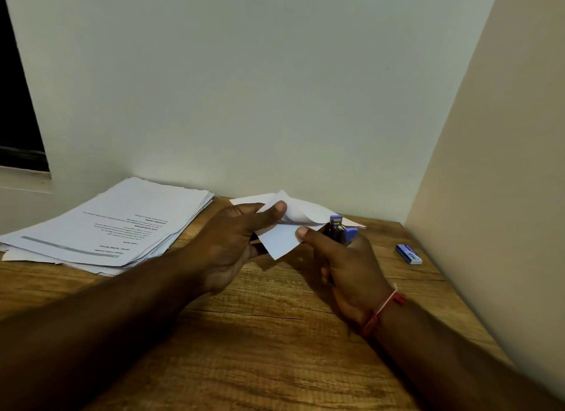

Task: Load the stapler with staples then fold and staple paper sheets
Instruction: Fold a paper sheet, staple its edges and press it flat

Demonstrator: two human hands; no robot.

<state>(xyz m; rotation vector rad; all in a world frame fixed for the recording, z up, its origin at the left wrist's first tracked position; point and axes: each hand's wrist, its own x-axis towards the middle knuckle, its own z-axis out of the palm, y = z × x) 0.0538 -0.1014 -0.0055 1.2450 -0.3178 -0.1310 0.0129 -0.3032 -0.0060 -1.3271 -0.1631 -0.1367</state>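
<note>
the stapler (340, 230), blue and dark, is up off the table (275, 334) in the right hand (345, 267), whose fingers curl round its body while the thumb tip rests against the near edge of the folded sheet (279, 241). the left hand (232, 242) pinches that sheet from the other side, thumb on top near a raised corner and fingers underneath, so the paper hangs between the two hands just above the wood. this looks like the stapling step: the fold is made and the stapler's front end is at the sheet's right edge, though whether the edge sits inside its mouth cannot be told from here. the next move likely calls for sliding the folded edge fully in, keeping the layers flush with the left pinch, then squeezing firmly. behind the hands, against the wall (275, 89), lie a few more folded papers (305, 210), probably done ones. the stack of paper sheets (122, 224) lies to the left, fanned at its edges and close to the left forearm. the staple box (408, 254) lies to the right, apart from the hand and near the side panel (489, 196), which hems in that side. the near stretch of table gives the most room for setting things down.
</note>
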